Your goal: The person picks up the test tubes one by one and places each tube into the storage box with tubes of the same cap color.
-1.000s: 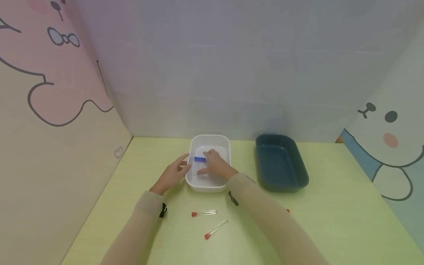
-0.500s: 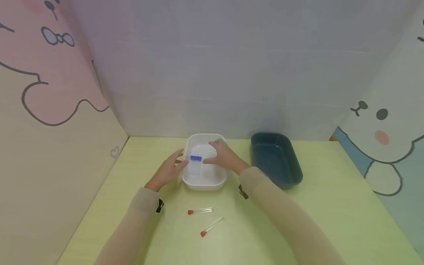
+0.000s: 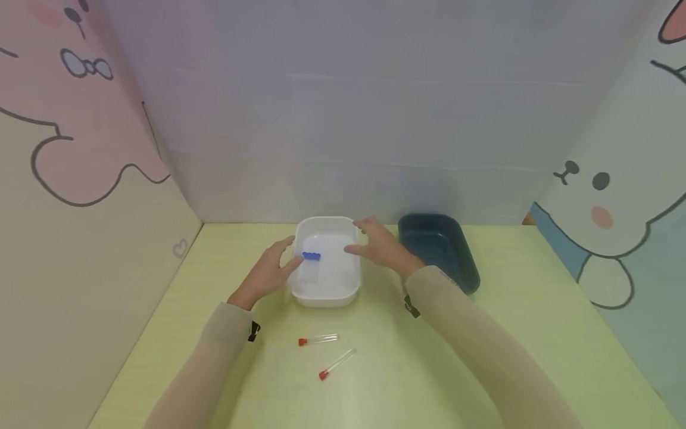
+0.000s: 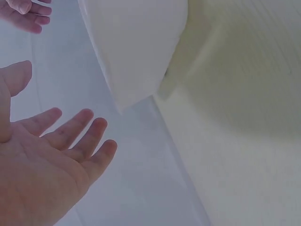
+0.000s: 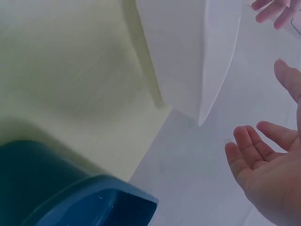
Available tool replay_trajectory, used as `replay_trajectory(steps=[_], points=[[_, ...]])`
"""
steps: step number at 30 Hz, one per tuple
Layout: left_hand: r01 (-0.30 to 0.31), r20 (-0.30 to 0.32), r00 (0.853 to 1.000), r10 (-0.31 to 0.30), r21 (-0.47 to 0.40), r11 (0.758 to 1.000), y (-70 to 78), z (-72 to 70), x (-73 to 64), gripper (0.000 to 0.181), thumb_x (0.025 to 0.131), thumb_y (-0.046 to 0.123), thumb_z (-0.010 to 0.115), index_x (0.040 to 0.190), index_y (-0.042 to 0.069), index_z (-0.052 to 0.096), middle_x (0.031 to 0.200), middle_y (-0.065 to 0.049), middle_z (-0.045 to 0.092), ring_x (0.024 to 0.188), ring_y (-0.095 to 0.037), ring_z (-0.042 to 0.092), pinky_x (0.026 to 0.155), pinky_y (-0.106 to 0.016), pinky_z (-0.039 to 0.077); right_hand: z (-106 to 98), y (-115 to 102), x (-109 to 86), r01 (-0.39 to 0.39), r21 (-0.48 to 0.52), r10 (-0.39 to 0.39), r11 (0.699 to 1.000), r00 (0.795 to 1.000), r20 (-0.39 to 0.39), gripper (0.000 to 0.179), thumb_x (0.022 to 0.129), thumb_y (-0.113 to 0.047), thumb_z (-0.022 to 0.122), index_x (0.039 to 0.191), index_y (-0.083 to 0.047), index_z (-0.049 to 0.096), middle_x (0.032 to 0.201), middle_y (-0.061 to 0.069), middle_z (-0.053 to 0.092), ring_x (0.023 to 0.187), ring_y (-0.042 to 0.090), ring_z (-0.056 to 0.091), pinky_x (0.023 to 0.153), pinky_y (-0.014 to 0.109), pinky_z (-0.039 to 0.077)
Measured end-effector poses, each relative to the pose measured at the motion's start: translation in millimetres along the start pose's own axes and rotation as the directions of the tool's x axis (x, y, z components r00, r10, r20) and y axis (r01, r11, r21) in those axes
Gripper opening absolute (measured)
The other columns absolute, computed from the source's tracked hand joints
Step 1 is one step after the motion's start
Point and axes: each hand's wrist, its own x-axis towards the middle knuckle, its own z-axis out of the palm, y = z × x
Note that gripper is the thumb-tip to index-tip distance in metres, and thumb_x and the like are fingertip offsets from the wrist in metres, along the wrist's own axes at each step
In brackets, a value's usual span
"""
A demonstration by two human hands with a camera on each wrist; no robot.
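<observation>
A white rectangular tray (image 3: 325,293) stands on the table toward the back wall. Inside it, on the left half, several blue-capped tubes (image 3: 311,256) lie side by side, caps toward the back. My left hand (image 3: 266,273) is at the tray's left rim, fingers spread and holding nothing. On the opposite side my right hand (image 3: 382,244) hovers by the right rim, thumb over the edge and fingers apart. The left wrist view has the left hand (image 4: 51,160) beside the tray's outer wall (image 4: 141,47); the right hand (image 5: 268,165) likewise shows nothing in its grasp.
To the right of the white tray stands a dark blue-green tray (image 3: 465,262), partly behind the right forearm. Two red-capped tubes lie in front: one nearly level tube (image 3: 320,339) and one slanted tube (image 3: 337,364). A back wall rises behind the table.
My right hand has moved right, out of the white tray to its right rim, uncovering the blue-capped tubes. The left hand stays by the left rim. The head view has shifted slightly.
</observation>
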Motion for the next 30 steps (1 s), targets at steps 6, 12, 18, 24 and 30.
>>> replay_trajectory(steps=[6,12,18,24,30], points=[[-0.059,0.005,0.998,0.059,0.03,0.998,7.3,-0.8,-7.5,0.068,0.106,0.037,0.057,0.161,0.006,0.031,0.165,-0.022,0.036,0.154,-0.044,0.031,0.125,-0.063,0.029,-14,12,-10.1,0.01,0.005,-0.01,1.0,1.0,-0.024,0.073,0.096,-0.036,0.073,0.153,-0.001,0.044,0.155,0.021,0.048,0.137,0.04,0.053,0.113,0.055,0.047],[-0.106,0.001,0.994,0.106,0.044,0.993,16.5,1.4,-16.5,0.066,0.105,0.035,0.059,0.159,0.006,0.035,0.163,-0.02,0.039,0.153,-0.043,0.035,0.124,-0.062,0.031,-29,27,-30.5,-0.007,0.024,0.008,1.0,0.998,-0.055,0.07,0.098,-0.035,0.071,0.154,-0.001,0.044,0.153,0.02,0.047,0.138,0.039,0.053,0.112,0.057,0.047],[-0.135,0.008,0.991,0.135,0.053,0.989,25.4,5.8,-26.6,0.061,0.104,0.033,0.062,0.156,0.007,0.042,0.159,-0.02,0.045,0.149,-0.043,0.041,0.121,-0.062,0.036,-42,47,-54.6,-0.022,0.078,0.029,0.997,0.996,-0.088,0.069,0.1,-0.036,0.069,0.155,-0.004,0.044,0.149,0.02,0.049,0.137,0.04,0.052,0.111,0.058,0.047],[-0.248,0.006,0.969,0.248,0.053,0.967,34.6,10.7,-36.1,0.057,0.101,0.026,0.067,0.152,0.006,0.049,0.154,-0.015,0.053,0.146,-0.04,0.046,0.12,-0.059,0.039,-54,68,-73.7,-0.048,0.067,0.057,0.997,0.989,-0.138,0.065,0.099,-0.034,0.069,0.152,-0.003,0.047,0.148,0.02,0.052,0.135,0.039,0.054,0.112,0.057,0.045],[-0.373,0.037,0.928,0.371,0.08,0.924,42.2,17.9,-44.3,0.057,0.098,0.021,0.072,0.149,0.006,0.052,0.152,-0.014,0.055,0.144,-0.037,0.049,0.119,-0.056,0.041,-70,88,-87.6,-0.076,0.034,0.081,0.997,0.979,-0.189,0.063,0.1,-0.033,0.069,0.151,-0.003,0.048,0.145,0.021,0.053,0.132,0.042,0.054,0.11,0.058,0.046]])
